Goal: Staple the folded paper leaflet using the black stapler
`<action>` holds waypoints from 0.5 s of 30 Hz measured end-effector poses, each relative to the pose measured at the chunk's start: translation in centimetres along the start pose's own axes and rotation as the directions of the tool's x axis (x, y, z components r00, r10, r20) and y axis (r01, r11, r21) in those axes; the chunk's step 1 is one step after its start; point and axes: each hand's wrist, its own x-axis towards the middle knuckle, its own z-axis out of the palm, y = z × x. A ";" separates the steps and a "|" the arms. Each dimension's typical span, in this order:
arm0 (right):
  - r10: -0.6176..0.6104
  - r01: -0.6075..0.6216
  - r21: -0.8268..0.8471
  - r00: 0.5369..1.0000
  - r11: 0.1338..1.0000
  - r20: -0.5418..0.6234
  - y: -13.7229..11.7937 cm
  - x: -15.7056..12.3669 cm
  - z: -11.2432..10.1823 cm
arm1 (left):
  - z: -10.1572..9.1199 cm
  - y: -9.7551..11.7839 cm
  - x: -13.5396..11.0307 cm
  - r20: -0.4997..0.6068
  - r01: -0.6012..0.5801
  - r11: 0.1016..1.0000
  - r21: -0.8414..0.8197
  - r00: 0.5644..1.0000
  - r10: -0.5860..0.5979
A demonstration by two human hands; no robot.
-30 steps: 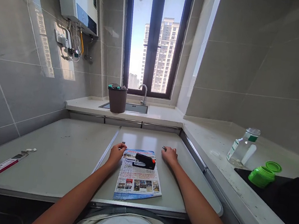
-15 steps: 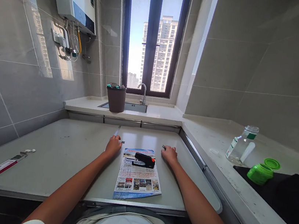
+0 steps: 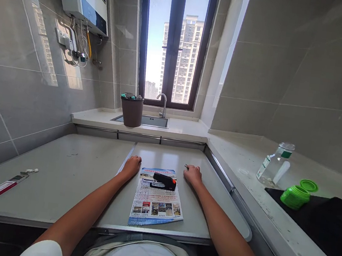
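Observation:
A stack of colourful printed leaflets (image 3: 157, 202) lies on the grey table (image 3: 72, 173) in front of me. A black stapler with an orange end (image 3: 164, 181) rests across the top of the leaflets. My left hand (image 3: 131, 166) lies curled on the table just left of the leaflets' top corner, fingers closed over something small I cannot make out. My right hand (image 3: 193, 174) sits closed to the right of the leaflets, pinching a small dark object.
A red-and-white device with a cable (image 3: 0, 188) lies at the table's left. On the right counter stand a clear bottle (image 3: 274, 164), a green jar with its lid (image 3: 295, 195) and a black mat (image 3: 322, 225). A brown bin (image 3: 132, 110) stands beside the sink (image 3: 149, 120).
My left hand slid a little left and away, then came back beside the leaflets and closed over the small item. The right hand stayed put.

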 end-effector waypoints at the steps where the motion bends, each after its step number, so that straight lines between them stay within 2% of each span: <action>1: 0.000 0.000 0.000 1.000 1.000 -0.001 0.0 0.0 0.0 | 0.0 0.0 0.0 -0.001 0.006 1.000 0.001 1.000 -0.006; 10: -0.025 0.027 0.039 0.998 0.999 -0.055 0.1 0.0 -0.2 | -1.2 1.2 -0.7 -0.033 0.062 0.995 -0.073 0.997 -0.065; 13: -0.046 0.052 0.060 0.995 0.997 -0.090 0.0 0.1 -0.2 | -2.1 2.3 -1.2 -0.054 0.088 0.964 -0.251 0.993 -0.105; 15: -0.072 0.083 0.093 0.990 0.992 -0.117 -0.3 0.0 -0.3 | -2.7 3.2 -1.5 -0.058 0.070 0.910 -0.409 0.993 -0.103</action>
